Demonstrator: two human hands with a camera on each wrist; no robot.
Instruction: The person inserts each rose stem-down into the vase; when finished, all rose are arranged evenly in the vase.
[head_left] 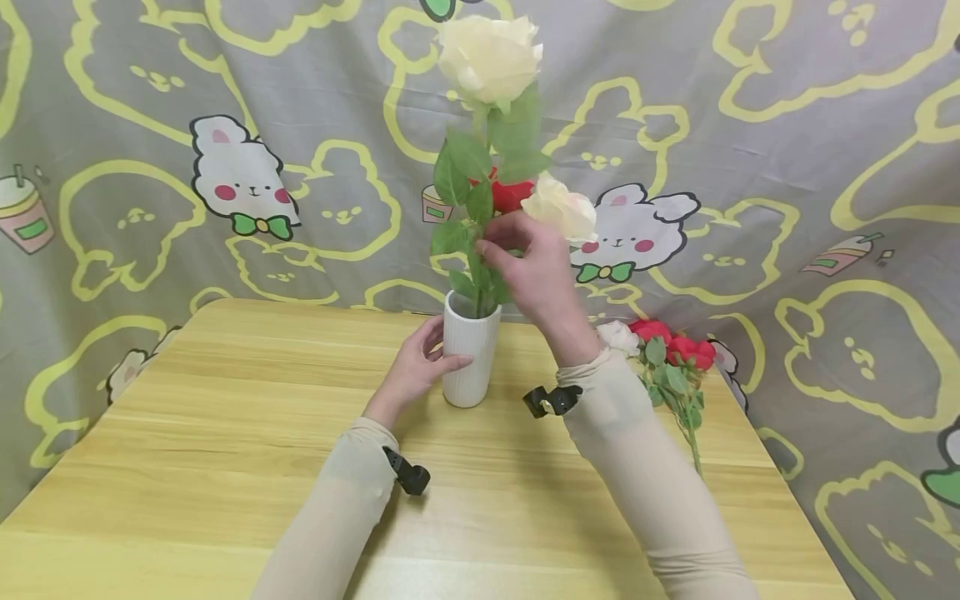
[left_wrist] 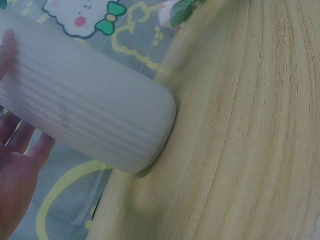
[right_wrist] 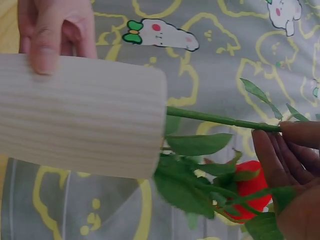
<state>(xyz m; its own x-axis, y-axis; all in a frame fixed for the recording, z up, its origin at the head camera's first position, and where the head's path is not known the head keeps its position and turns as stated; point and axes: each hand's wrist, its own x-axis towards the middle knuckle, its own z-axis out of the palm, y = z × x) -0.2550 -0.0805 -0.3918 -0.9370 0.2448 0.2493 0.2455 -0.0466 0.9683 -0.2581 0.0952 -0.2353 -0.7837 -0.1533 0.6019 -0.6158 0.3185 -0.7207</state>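
Observation:
A white ribbed vase (head_left: 468, 367) stands upright on the wooden table, and my left hand (head_left: 417, 363) grips its side, thumb across the front. In the right wrist view, my right hand (right_wrist: 295, 155) pinches a green stem (right_wrist: 220, 118) that runs into the mouth of the vase. Above that hand in the head view rises a tall cream rose (head_left: 491, 60) with green leaves. Behind the hand are a red rose (head_left: 512, 193) and a second, lower cream rose (head_left: 561, 208), their stems partly hidden. The left wrist view shows the vase's base (left_wrist: 150, 135) on the tabletop.
More artificial flowers, red roses (head_left: 688, 352) and a white rose (head_left: 619, 337), lie at the table's right side, partly behind my right sleeve. A patterned grey cloth (head_left: 337, 100) hangs behind the table (head_left: 247, 400). Both wrists wear black camera straps.

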